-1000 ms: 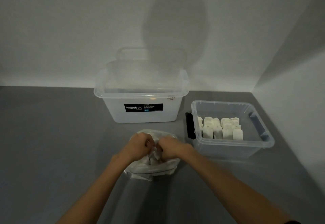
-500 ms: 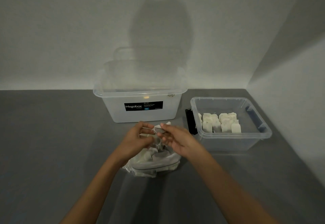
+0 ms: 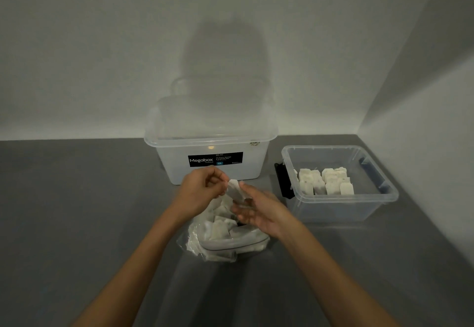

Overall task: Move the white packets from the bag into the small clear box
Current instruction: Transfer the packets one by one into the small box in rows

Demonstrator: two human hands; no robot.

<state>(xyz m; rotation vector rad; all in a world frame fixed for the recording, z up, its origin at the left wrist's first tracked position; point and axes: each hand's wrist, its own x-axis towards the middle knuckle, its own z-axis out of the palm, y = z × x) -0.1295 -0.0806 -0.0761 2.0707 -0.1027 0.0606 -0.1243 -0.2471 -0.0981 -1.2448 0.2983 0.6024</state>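
- Since a second ago, both my hands have come up out of the bag (image 3: 225,244); then they were bunched together low over its mouth, and now they sit higher and slightly apart, with one white packet (image 3: 235,191) lifted clear between them.
- My left hand (image 3: 202,190) has its grip closed on the packet's upper edge, thumb and fingertips pinching it at about 10 o'clock from the bag.
- My right hand (image 3: 259,211) is open, fingers spread and a little blurred; its fingertips are at the packet's lower side. I cannot tell whether they press it or only touch it.
- The bag lies crumpled on the grey tabletop (image 3: 77,211) directly below my hands, its mouth open upward, with more white packets (image 3: 219,229) visible inside.
- The small clear box (image 3: 379,198) stands at 3 o'clock from the bag, well apart from it, near the right wall. A cluster of packets (image 3: 325,183) stands upright in rows in its near-left part; the far-right part of its floor is bare.
- A black clip (image 3: 282,183) sits on the small box's left end, and a blue one (image 3: 372,172) on its right end.
- The large Megabox tub (image 3: 210,162) stands at 12 o'clock from the bag, against the back wall, with a clear lid (image 3: 218,100) leaning behind it.
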